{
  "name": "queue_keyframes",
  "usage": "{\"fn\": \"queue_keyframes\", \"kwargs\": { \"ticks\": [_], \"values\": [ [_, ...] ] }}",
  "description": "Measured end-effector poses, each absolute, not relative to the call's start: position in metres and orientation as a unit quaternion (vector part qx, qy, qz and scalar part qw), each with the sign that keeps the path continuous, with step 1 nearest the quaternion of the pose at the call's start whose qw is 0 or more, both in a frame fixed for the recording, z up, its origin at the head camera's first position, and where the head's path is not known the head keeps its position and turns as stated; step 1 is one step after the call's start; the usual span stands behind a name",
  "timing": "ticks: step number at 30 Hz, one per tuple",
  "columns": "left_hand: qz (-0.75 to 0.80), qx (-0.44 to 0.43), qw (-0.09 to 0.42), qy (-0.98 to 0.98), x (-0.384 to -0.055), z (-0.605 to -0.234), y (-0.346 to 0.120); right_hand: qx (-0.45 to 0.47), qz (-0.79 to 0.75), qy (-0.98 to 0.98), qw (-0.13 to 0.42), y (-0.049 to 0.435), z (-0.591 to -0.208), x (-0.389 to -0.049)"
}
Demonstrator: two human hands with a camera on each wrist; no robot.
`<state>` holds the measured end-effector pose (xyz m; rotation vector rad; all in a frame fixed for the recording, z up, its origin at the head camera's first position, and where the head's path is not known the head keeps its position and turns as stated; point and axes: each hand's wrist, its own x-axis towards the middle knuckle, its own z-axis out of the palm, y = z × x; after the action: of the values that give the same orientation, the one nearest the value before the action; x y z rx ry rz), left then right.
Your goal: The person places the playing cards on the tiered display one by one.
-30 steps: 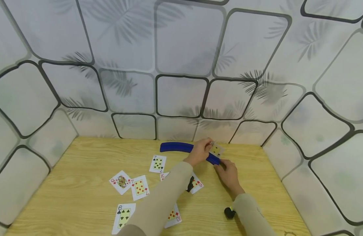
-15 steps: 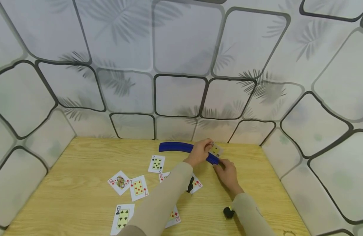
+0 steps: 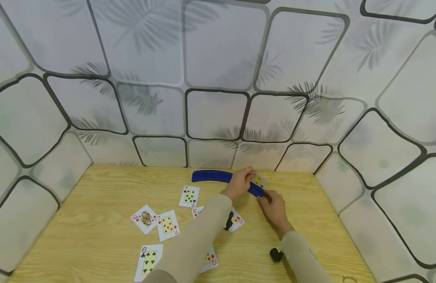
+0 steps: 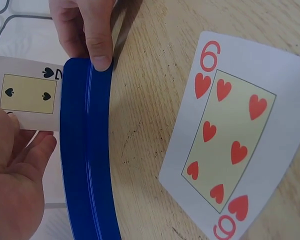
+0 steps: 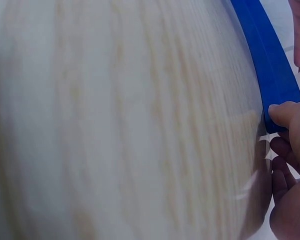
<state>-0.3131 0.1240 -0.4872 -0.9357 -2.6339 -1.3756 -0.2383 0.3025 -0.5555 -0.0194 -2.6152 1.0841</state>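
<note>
A curved blue card holder [image 3: 211,175] lies near the back of the table. My left hand [image 3: 239,182] reaches over its right part and pinches a spade playing card [image 3: 258,180]. In the left wrist view, the card [image 4: 30,95] stands on edge at the holder [image 4: 85,150], its lower edge meeting the blue side. My right hand [image 3: 274,210] grips the holder's right end, with the thumb on the near face, as the right wrist view shows at the holder [image 5: 270,60]. Fingers of my left hand cover part of the card's face.
Face-up cards lie left and front: a seven of spades [image 3: 189,196], queen of diamonds [image 3: 145,218], seven of diamonds [image 3: 167,225], six of clubs [image 3: 148,261]. My left sleeve partly hides a ten of diamonds [image 3: 209,261] and the six of hearts [image 4: 230,135]. A patterned wall [image 3: 218,118] stands behind.
The spade card has sunk slightly toward the blue holder in my left hand. My right hand keeps its grip on the holder's end; the loose cards stay put.
</note>
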Motion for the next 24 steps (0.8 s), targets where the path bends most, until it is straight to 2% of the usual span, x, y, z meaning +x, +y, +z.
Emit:
{"fn": "queue_keyframes", "kwargs": {
  "ticks": [7,14,24],
  "values": [
    [-0.44,-0.282,-0.007,-0.852,-0.311,-0.482,0.12,-0.008,0.378,-0.915,0.143,0.303,-0.552,-0.237],
    [-0.44,-0.266,-0.025,-0.857,-0.313,-0.482,0.12,0.001,0.373,-0.915,0.156,0.303,-0.554,-0.237],
    [-0.422,-0.279,-0.027,-0.862,-0.317,-0.482,0.112,-0.01,0.38,-0.913,0.146,0.304,-0.556,-0.238]
  ]
}}
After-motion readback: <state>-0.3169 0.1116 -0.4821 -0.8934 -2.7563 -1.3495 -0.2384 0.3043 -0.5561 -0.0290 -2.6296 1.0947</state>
